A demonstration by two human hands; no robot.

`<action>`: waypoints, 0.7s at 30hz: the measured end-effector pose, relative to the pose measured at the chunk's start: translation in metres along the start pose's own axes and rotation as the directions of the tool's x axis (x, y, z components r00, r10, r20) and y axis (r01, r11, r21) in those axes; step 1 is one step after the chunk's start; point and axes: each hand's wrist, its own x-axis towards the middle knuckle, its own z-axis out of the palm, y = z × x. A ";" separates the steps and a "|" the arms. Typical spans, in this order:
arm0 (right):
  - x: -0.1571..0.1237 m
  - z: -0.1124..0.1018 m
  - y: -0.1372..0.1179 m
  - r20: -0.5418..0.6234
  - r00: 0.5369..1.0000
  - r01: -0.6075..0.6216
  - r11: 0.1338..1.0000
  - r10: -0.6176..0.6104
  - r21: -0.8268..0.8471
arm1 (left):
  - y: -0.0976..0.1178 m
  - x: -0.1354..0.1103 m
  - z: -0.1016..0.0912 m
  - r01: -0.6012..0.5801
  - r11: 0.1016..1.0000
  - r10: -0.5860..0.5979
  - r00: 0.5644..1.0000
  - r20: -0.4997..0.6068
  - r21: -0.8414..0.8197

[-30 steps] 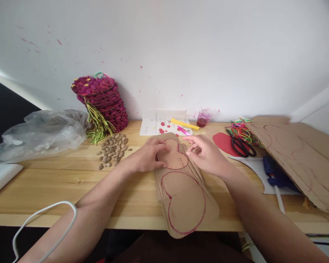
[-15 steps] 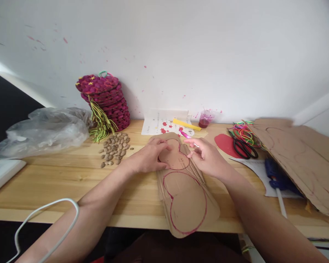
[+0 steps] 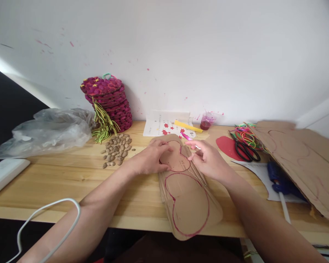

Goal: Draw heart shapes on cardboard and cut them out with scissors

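Brown cardboard (image 3: 190, 208) lay lengthwise at the middle of the wooden table (image 3: 71, 182), its near end reaching past the front edge, with a two-lobed outline in dark pink on the near half and a second two-lobed shape (image 3: 178, 162), bearing small dark characters, on the far half. The left hand (image 3: 153, 157) rested over that far shape with fingers and thumb spread along its left side, grasping nothing. The right hand (image 3: 205, 157) hovered at the cardboard's far right side, its curled thumb and fingers pinching a slim pink-and-white marker (image 3: 185, 136); whether a fingertip touched the cardboard could not be told. Beyond the hands lay white paper (image 3: 153, 124) dotted with red stars, crossed by a yellow strip (image 3: 188, 126), and right of it stood a clear cup (image 3: 208, 122) of dark pink liquid. Rightward lay a red cut-out (image 3: 224, 145), black-handled scissors (image 3: 246, 151), tangled bright cords (image 3: 244, 132) and a blue glue gun (image 3: 279, 182), partly under a larger cardboard sheet (image 3: 298, 164). To the left, a pile of brown shells or nuts (image 3: 117, 148) sat before a magenta woven container (image 3: 113, 107) with a yellow-green tassel (image 3: 105, 122), beside a crumpled plastic bag (image 3: 55, 129).
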 end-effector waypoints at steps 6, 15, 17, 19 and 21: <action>0.001 0.001 0.000 0.003 1.000 0.008 1.000 -0.008 0.012 | 0.000 0.000 0.000 0.012 1.000 -0.012 1.000 0.005 0.014; 0.001 0.004 0.006 0.007 1.000 0.023 0.999 -0.023 0.041 | -0.001 0.001 -0.002 0.007 1.000 -0.007 1.000 0.010 0.000; 0.002 0.004 0.007 0.001 1.000 0.031 0.999 -0.031 0.039 | -0.004 0.002 -0.004 -0.001 0.999 0.001 1.000 0.001 -0.042; 0.002 0.004 0.008 0.000 1.000 0.028 0.999 -0.028 0.030 | -0.006 0.003 -0.007 0.019 0.993 -0.021 1.000 -0.017 -0.119; 0.002 0.005 0.008 0.004 1.000 0.020 1.000 -0.021 0.017 | -0.009 0.004 -0.010 0.048 0.975 -0.058 0.998 -0.040 -0.218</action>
